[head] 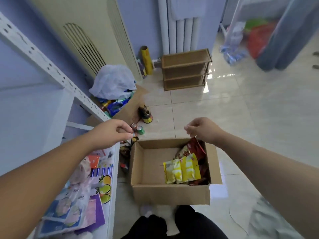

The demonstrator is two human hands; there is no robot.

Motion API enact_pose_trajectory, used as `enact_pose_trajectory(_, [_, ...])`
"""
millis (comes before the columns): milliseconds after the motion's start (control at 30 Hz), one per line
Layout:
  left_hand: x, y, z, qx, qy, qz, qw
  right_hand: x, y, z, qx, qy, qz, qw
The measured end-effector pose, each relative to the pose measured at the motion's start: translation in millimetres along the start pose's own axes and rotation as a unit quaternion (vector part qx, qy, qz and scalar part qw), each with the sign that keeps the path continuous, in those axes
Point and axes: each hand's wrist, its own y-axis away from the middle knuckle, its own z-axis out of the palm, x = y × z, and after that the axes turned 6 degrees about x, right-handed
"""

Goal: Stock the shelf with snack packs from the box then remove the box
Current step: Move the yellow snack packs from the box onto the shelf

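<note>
An open cardboard box (170, 194) stands on the tiled floor in front of me. Inside it on the right lie yellow snack packs (183, 169) and a red snack pack (195, 147) that stands tilted upward. My right hand (202, 130) hovers over the box's far right corner and pinches the top of the red pack. My left hand (112, 133) floats over the far end of the white shelf (114, 163) on the left, fingers loosely curled, holding nothing I can see. Several colourful packs (81, 195) lie on the shelf board.
Beyond the box, drink cans (140, 129) and a dark bottle (146, 116) stand on the floor. A white plastic bag (112, 81) with more packs lies by the shelf's upright (51, 69). A small wooden rack (186, 69) stands at the far wall.
</note>
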Motion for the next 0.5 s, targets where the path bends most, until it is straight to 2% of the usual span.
enact_pose_trajectory(200, [-7, -58, 61, -0.108, -0.038, 0.014, 0.993, 78, 10, 14, 0.049, -0.049, 0.134, 0.989])
enact_pose_trajectory(400, [-20, -114, 102, -0.214, -0.097, 0.033, 0.972, 129, 19, 36, 0.084, -0.103, 0.235, 0.963])
enact_pose_trajectory(500, [-23, -152, 117, -0.231, -0.12, 0.043, 0.965, 152, 17, 53, 0.104, -0.114, 0.271, 0.95])
